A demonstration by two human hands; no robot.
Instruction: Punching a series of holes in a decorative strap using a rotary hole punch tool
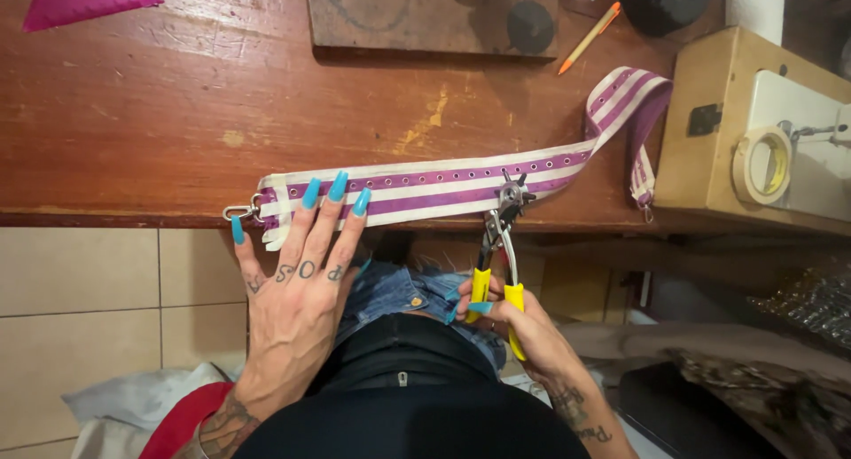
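Note:
A purple and white striped strap with a row of metal eyelets lies along the front edge of a worn wooden table. A metal clasp hangs at its left end. My left hand lies flat on the strap's left end, fingers spread, with long blue nails. My right hand grips the yellow handles of punch pliers. The pliers' metal head sits on the strap near its middle, over the eyelet row.
A beige sewing machine with a roll of tape stands at the right. A wooden board, an orange pen and a pink set square lie at the back. Tiled floor and cloth lie below.

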